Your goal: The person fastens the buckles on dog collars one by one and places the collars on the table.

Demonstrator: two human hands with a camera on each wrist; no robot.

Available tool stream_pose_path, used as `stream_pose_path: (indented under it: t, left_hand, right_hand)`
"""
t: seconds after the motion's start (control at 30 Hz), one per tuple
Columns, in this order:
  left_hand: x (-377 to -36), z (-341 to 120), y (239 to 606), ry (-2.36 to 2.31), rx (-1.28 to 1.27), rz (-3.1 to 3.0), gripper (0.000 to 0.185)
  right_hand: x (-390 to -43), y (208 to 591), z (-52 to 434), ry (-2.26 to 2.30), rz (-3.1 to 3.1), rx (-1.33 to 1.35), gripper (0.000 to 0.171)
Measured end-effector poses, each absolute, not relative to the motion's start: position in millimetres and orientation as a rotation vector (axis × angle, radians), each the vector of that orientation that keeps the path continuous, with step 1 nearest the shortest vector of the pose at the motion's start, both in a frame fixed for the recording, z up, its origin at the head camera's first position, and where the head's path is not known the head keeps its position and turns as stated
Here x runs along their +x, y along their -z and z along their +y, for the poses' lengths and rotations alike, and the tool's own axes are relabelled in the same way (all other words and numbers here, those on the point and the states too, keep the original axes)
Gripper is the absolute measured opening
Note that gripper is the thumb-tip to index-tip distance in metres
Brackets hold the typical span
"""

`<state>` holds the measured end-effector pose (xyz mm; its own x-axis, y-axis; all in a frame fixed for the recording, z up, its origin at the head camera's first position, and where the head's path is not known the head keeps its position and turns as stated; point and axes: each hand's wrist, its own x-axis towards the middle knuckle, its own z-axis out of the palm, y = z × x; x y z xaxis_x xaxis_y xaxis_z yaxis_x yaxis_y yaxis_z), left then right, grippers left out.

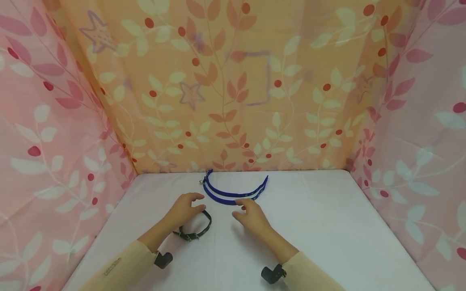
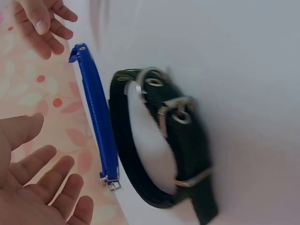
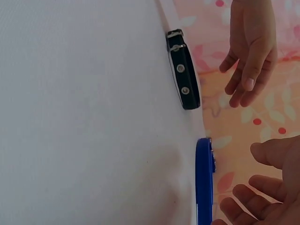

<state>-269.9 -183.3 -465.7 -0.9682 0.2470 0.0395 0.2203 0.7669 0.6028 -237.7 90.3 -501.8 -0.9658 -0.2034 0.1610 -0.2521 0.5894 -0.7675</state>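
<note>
A dark green collar (image 1: pixel 195 234) with metal buckle, ring and eyelets stands buckled into a loop on the white table, just below my left hand (image 1: pixel 187 208). Farther back lies a blue collar (image 1: pixel 222 199), bent in a long curve, its metal fittings at the left end. My right hand (image 1: pixel 253 218) is above the table near the blue collar's front edge. Both hands hold nothing, with fingers apart and loosely bent. In the left wrist view the green collar (image 2: pixel 187 145) shows close up, and the blue collar (image 2: pixel 98 112) lies beyond it.
A white cloth covers the table (image 1: pixel 327 226). Patterned curtains (image 1: pixel 233 81) with leaves and red dots enclose the back and both sides. A small black camera (image 1: pixel 164 260) sits at the left wrist, another camera (image 1: pixel 273 274) at the right.
</note>
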Motion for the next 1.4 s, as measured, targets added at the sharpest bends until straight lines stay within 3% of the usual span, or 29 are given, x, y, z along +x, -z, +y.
stream_pose_path:
  t: [0.73, 1.27, 1.4]
  left_hand:
    - [-345.6, -164.9, 468.7, -1.091, 0.071, 2.914, 0.050]
    - [-399.8, -153.5, 496.7, -0.978, -0.102, 2.886, 0.071]
    - [-405.6, -151.1, 502.4, -0.927, -0.181, 2.908, 0.068]
  right_hand:
    - [-304.5, 517.6, 169.9, -1.334, -2.634, -0.019, 0.046]
    - [-339.8, 533.1, 183.3, -1.231, -2.672, -0.242, 0.056]
    - [-344.4, 533.4, 181.4, -1.161, -2.708, -0.244, 0.058]
